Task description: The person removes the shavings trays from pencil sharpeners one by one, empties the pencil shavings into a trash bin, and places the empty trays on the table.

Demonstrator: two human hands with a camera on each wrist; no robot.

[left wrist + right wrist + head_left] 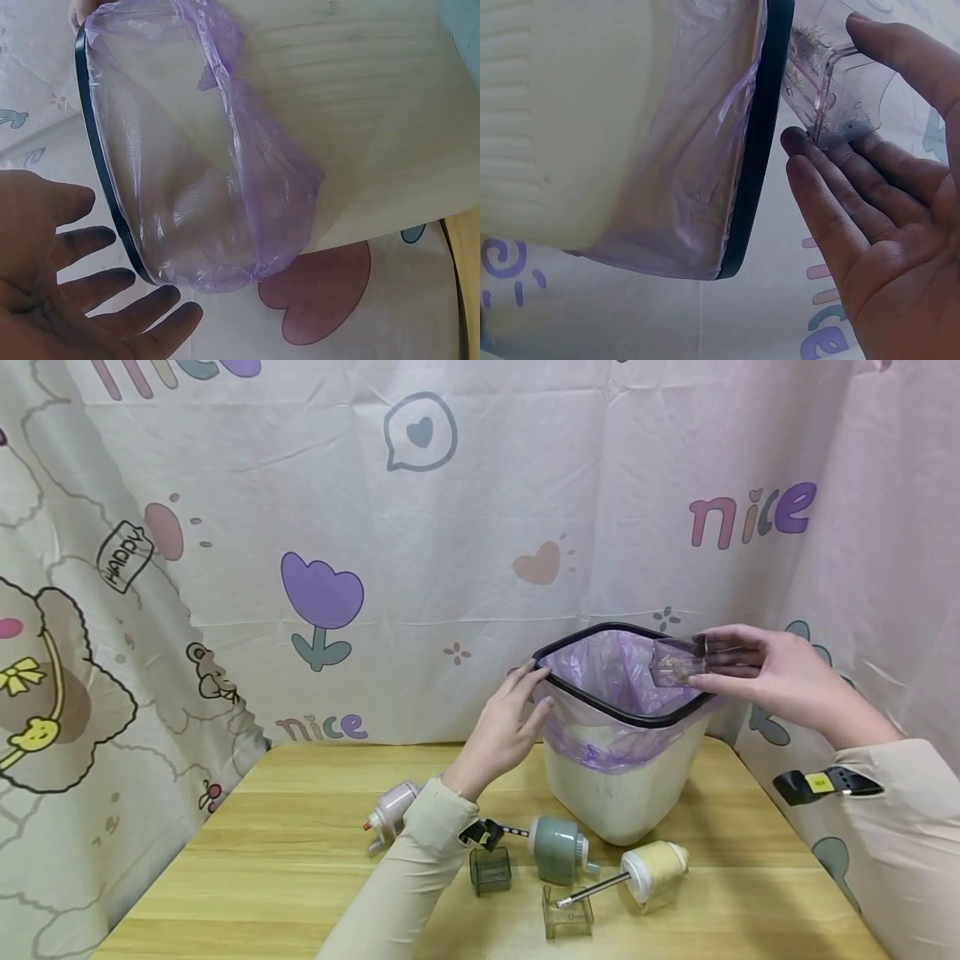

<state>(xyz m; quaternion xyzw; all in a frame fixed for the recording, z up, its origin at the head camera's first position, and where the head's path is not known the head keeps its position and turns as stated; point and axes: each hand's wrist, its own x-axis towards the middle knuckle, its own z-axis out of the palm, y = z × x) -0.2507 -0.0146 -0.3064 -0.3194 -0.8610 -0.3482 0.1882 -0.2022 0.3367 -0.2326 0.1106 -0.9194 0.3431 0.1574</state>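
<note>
My right hand [787, 672] pinches a clear plastic shavings box [675, 662] between thumb and fingers, over the right side of the trash bin's [622, 793] mouth. Pencil shavings lie inside the box, as the right wrist view shows at the box's wall [836, 97]. The bin is white, with a black rim ring [645, 721] and a purple bag [600, 756] folded over its edge. My left hand [502, 731] is at the left of the rim, fingers extended and fingertips right at the ring. In the left wrist view that hand's fingers [97, 289] are spread beside the rim.
On the wooden table [247, 860], a pink pencil sharpener [393, 806] lies left, partly behind my left sleeve. Before the bin are a green sharpener [555, 850] and a yellow sharpener [660, 868], each with a pencil, plus a dark box [491, 872] and an olive box [566, 927]. A printed curtain [450, 543] hangs behind.
</note>
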